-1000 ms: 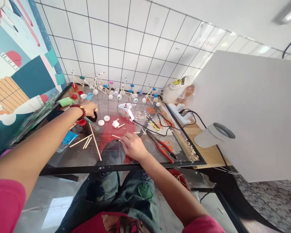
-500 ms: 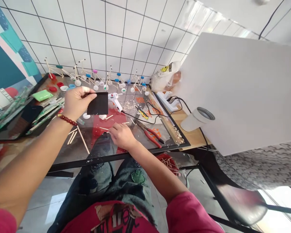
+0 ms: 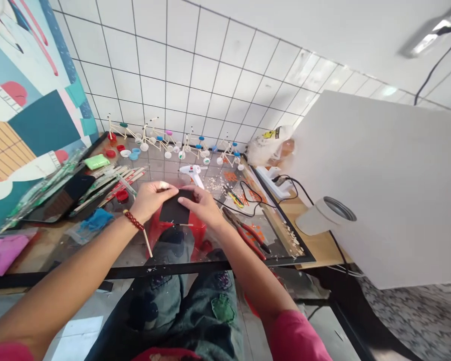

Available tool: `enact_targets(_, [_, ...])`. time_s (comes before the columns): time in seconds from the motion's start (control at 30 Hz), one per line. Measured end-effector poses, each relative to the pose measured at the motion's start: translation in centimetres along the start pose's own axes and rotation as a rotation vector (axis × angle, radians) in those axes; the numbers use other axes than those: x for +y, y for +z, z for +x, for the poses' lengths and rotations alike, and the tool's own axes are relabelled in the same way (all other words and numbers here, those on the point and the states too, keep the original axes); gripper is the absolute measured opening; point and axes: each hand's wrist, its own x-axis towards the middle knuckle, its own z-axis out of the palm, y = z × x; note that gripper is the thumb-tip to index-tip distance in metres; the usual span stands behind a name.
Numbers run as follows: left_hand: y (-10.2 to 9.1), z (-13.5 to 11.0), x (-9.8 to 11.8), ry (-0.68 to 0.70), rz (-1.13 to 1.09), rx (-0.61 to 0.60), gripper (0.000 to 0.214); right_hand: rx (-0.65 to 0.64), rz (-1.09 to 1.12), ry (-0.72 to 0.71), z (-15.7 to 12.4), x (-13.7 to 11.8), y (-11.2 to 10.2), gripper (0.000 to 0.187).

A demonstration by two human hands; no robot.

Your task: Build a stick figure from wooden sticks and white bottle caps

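Observation:
Both hands meet over the middle of the glass table [image 3: 210, 260]. My left hand [image 3: 149, 199] pinches the left edge of a small black square sheet [image 3: 175, 213]. My right hand [image 3: 202, 204] grips the sheet's right edge and also has a thin wooden stick [image 3: 180, 224] under its fingers. A red bead bracelet [image 3: 133, 220] sits on my left wrist. A long wooden stick [image 3: 147, 241] lies on the glass just below the left hand.
A white glue gun [image 3: 193, 172] stands behind the hands, its black cord running right. Red-handled pliers [image 3: 246, 231] lie to the right. Several stick-and-bottle-cap models [image 3: 165, 140] line the tiled wall. Loose caps, sticks and a green block [image 3: 96, 161] lie left. A white lamp [image 3: 323, 215] stands right.
My left hand picked the black sheet up from the left side of the table and brought it to the middle. My right hand left the glass and took the sheet's other edge.

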Motion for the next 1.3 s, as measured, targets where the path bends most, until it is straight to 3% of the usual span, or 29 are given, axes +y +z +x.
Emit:
enact_targets(0.17, [-0.2,-0.4,-0.8,-0.019,-0.053,-0.064,0.033,0.034,0.117,0.053,-0.2,0.9,0.3,0.029])
enact_targets(0.3, [-0.2,-0.4,-0.2,-0.122,-0.241,-0.092,0.044,0.069,0.208,0.129,-0.8,0.8,-0.4,0.032])
enact_targets(0.4, [0.1,-0.6,-0.4,-0.132,-0.214,-0.13,0.043,0.078,0.213,0.147,-1.0,0.8,-0.6,0.034])
enact_targets(0.6, [1.0,-1.0,-1.3,-0.17,-0.117,-0.159,0.031,0.039,0.136,0.045,-1.3,1.0,-0.4,0.029])
enact_targets(0.83, [1.3,-1.5,-0.1,-0.305,-0.188,-0.232,0.029,0.02,0.073,-0.023,-1.8,0.5,-0.6,0.034])
enact_targets(0.93, [1.3,-1.5,-0.1,-0.281,-0.194,-0.208,0.029,0.004,0.1,-0.004,-1.9,0.4,-0.8,0.039])
enact_targets(1.3, [1.3,-1.6,-0.7,-0.182,-0.166,-0.288,0.019,0.001,0.052,-0.05,-1.7,1.4,-1.7,0.014])
